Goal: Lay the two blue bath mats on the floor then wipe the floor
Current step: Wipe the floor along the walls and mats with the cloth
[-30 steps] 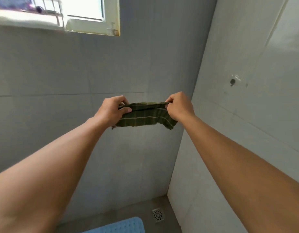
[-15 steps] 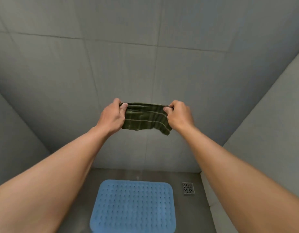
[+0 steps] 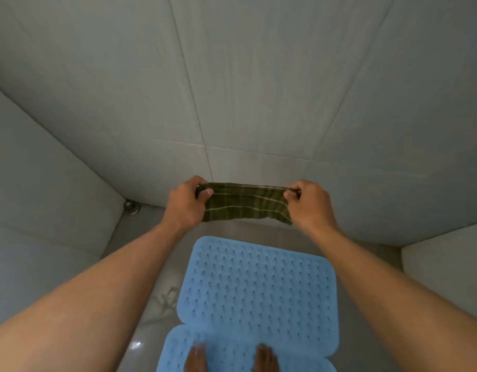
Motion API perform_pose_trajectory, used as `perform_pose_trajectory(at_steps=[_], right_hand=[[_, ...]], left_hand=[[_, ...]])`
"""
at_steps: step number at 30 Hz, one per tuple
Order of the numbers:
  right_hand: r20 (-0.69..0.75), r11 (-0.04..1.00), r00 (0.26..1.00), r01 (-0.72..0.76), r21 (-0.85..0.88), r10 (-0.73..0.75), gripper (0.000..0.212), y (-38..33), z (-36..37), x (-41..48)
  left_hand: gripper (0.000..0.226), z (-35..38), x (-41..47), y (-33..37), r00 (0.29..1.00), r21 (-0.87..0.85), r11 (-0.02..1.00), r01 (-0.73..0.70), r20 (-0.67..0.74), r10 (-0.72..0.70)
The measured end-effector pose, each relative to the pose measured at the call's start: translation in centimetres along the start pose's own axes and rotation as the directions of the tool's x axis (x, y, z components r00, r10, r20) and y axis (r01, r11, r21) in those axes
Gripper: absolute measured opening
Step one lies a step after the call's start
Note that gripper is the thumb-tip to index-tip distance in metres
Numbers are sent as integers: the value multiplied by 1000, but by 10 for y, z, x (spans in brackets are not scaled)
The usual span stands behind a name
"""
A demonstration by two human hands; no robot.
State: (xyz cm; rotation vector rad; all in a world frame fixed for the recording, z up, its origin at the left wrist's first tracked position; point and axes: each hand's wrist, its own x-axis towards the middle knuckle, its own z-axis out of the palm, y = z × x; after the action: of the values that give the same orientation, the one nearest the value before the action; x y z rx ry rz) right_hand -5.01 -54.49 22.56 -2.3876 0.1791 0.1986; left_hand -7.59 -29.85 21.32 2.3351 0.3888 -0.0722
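The left forearm (image 3: pixel 103 291) and right forearm (image 3: pixel 387 280) are bare along all their visible length, narrowing toward the wrists. The left grip (image 3: pixel 185 204) and right grip (image 3: pixel 311 204) are bare as well, a short-trimmed thumbnail showing on the left. The left foot (image 3: pixel 195 358) and right foot (image 3: pixel 265 358), bare, show their fronts only, cut by the bottom edge.

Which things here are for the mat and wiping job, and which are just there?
For the job: far blue perforated rubber bath mat, near blue perforated rubber bath mat, dark green striped cloth pinched by left hand and right hand, grey floor.
Just there: round metal drain, grey tiled walls, bare feet.
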Motion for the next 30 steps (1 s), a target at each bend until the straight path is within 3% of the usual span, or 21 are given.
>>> perform_pose_trajectory(at_steps=[5,16,22,26,28,30], right_hand=[[-52,998,999,14,61,-10,19,76,124,47],[-189,985,981,63,160,-32,18,231,396,122],[-145,989,989,60,134,-41,16,287,485,158],[-167,995,986,39,91,-23,13,301,517,194],[-232,997,970,74,5,-71,19,301,528,202],[-287,971,934,169,-171,-214,28,298,538,199]], left_hand=[[15,88,57,-107,995,-68,993,92,-43,-95],[7,269,157,-338,993,-258,962,89,-55,-106],[11,331,198,-430,991,-130,986,107,-71,-117],[19,361,228,-455,989,10,996,88,-124,-86],[29,372,233,-457,970,137,990,27,-243,7],[31,383,229,-458,928,307,946,-104,-312,203]])
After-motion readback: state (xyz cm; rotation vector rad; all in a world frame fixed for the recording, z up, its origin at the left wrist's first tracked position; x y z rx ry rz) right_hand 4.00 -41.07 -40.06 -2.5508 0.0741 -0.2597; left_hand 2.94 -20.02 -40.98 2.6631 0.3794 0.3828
